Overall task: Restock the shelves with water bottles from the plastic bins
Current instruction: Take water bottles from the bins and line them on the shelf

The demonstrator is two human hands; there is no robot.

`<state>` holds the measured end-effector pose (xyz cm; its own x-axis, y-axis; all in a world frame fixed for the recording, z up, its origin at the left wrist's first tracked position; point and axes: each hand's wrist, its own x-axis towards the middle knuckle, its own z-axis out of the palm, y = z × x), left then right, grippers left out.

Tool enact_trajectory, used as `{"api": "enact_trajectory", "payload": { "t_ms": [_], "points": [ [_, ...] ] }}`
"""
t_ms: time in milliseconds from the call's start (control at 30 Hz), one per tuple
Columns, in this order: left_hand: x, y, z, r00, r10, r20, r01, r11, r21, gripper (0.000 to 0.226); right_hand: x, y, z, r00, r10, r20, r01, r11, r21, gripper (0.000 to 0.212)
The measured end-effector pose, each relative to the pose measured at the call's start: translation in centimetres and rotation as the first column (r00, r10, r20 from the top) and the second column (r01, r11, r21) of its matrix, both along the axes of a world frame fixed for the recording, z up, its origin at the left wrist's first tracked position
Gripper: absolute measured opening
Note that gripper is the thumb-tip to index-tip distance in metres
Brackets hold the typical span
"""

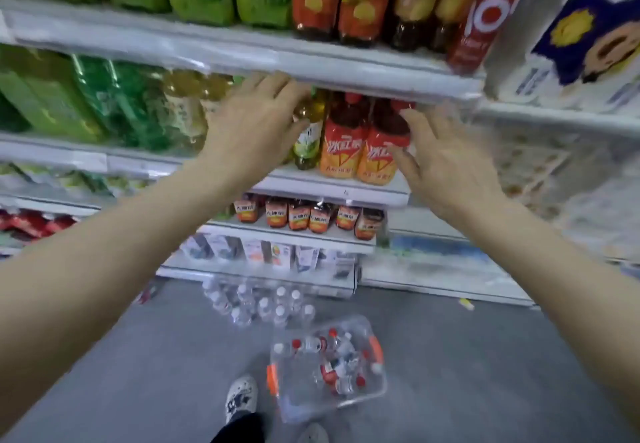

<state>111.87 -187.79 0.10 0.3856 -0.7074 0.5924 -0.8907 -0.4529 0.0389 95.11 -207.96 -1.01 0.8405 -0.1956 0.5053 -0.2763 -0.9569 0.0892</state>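
Clear bin [377, 392] low in frame holds jumbled water bottles [332, 363]; more bottles [263, 304] stand upright above it by the bottom shelf [263, 279]

Both hands reach into the drink shelf

The left hand [258, 120] touches a yellow-green tea bottle [307, 137]; the right hand [446, 162], fingers spread, touches an orange-labelled iced tea bottle [379, 155].
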Motion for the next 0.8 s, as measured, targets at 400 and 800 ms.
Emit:
{"api": "enact_trajectory", "payload": {
  "t_ms": [400,800],
  "points": [
    [-5.6,4.5,-37.8,0.888,0.047,-0.457,0.097,0.953,0.287,0.033,-5.2,4.2,-35.8,0.934,0.001,-0.358,0.126,0.934,0.333,0.047],
    [-13.3,11.9,-69.2,0.657,0.345,-0.671,0.157,0.807,0.569,0.049,-9.5,13.6,-68.0,0.757,0.116,-0.643,0.303,0.81,0.503,0.048]
  ]
}}
